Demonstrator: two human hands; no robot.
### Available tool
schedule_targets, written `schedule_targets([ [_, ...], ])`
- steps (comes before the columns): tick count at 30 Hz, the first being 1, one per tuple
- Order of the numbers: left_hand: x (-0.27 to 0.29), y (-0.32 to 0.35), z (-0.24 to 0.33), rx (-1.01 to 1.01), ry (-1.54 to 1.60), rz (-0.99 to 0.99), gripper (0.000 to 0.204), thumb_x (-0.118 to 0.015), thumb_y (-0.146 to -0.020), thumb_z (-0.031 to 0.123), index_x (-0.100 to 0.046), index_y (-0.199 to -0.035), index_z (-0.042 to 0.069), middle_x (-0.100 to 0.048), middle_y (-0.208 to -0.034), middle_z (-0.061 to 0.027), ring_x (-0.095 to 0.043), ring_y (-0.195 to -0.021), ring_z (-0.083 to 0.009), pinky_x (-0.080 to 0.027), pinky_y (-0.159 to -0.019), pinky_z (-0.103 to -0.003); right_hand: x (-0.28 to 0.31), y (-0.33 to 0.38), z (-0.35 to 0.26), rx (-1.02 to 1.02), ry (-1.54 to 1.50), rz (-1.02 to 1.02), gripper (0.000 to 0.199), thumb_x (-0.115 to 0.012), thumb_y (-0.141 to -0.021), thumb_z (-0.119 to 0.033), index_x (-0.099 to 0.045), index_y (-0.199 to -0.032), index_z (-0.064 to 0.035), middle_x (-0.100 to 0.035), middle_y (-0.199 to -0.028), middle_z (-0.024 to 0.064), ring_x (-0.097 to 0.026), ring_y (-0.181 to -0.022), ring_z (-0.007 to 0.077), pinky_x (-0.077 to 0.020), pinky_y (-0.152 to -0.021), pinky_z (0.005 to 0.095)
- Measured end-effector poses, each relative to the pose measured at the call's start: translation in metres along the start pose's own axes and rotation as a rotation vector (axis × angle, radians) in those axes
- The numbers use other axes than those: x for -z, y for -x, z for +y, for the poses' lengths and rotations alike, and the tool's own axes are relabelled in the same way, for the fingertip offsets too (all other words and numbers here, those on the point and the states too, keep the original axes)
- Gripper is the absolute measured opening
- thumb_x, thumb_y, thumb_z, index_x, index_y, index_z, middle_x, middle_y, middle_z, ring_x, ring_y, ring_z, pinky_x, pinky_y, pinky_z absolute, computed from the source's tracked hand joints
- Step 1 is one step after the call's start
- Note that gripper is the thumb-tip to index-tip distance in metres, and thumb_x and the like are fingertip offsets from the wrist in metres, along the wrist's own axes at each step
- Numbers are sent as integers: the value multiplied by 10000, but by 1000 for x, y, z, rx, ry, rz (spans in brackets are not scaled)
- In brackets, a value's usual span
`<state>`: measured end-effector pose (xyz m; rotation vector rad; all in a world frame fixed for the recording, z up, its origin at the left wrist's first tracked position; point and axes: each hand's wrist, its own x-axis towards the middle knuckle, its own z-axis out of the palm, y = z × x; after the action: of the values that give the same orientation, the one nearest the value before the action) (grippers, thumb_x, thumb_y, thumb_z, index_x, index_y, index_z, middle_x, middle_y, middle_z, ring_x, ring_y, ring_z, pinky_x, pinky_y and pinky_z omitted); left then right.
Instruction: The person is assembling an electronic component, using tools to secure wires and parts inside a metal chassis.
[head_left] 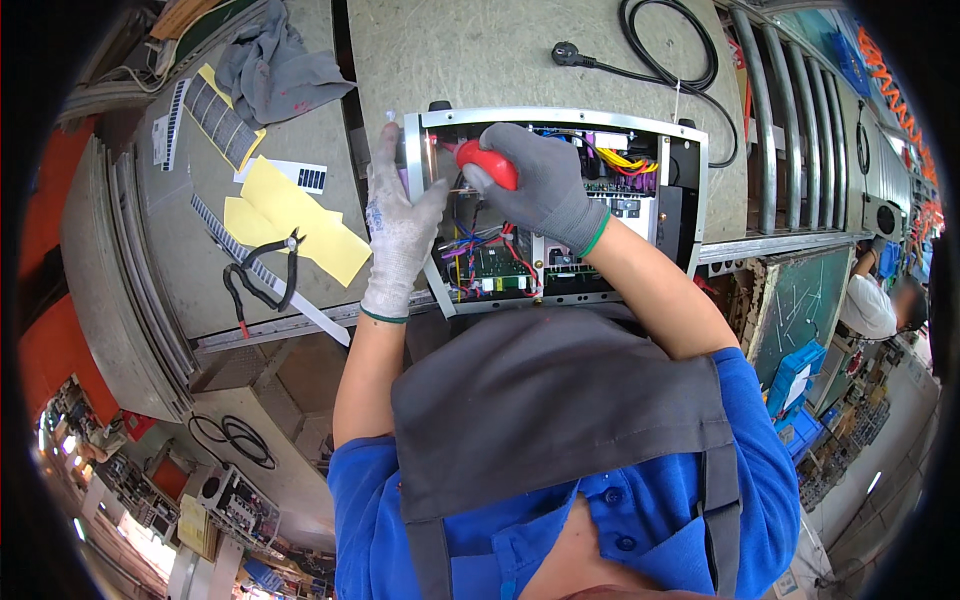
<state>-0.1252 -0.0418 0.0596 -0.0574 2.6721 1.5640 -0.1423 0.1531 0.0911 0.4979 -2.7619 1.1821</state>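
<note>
An open metal electronics box [690, 135] with green circuit boards and coloured wires lies on the grey workbench in front of me. My right hand [545, 185], in a grey glove, is closed around a red-handled tool [490, 163] whose tip points left into the box. My left hand [398, 225], in a pale worn glove, lies flat against the box's left wall with its fingers stretched upward. Part of the box's inside is hidden behind both hands.
Black pliers [262, 278] lie on yellow paper sheets [290, 215] left of the box. A grey rag [270, 70] sits at the back left, a black power cable with plug [640, 60] behind the box. Another person [880, 300] works at the far right.
</note>
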Motion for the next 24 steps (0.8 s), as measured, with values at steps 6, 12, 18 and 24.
schedule_targets([
  [6,0,0,3,58,44,-2,854,-721,-791,89,-311,-1531,-24,-435,-1496,-265,-468,-1362,-382,-378,-1140,-426,-1,-1,-1,31,-1,16,260,-809,-817,-235,-662,-970,-84,-683,-812,114,-699,-690,292,-554,-613,349],
  [12,0,1,2,19,61,3,843,-703,-796,46,-307,-1536,-21,-430,-1504,-235,-530,-1277,-320,-449,-1045,-380,2,-1,0,30,-4,-34,221,-732,-862,-309,-618,-941,-137,-662,-851,64,-696,-729,289,-538,-598,384],
  [18,-1,0,-2,56,53,-18,840,-678,-812,-26,-283,-1554,-15,-410,-1530,-178,-623,-1107,-195,-562,-867,-291,4,-4,0,24,89,-94,285,-791,-842,-249,-646,-1026,-86,-687,-912,110,-698,-762,282,-554,-686,353],
  [24,3,3,5,93,83,-15,760,-672,-867,47,-319,-1536,-27,-511,-1441,-192,-576,-1173,-232,-503,-926,-323,77,9,1,-283,-377,49,331,-791,-874,-270,-612,-1029,-38,-648,-902,72,-632,-789,154,-523,-720,300],
])
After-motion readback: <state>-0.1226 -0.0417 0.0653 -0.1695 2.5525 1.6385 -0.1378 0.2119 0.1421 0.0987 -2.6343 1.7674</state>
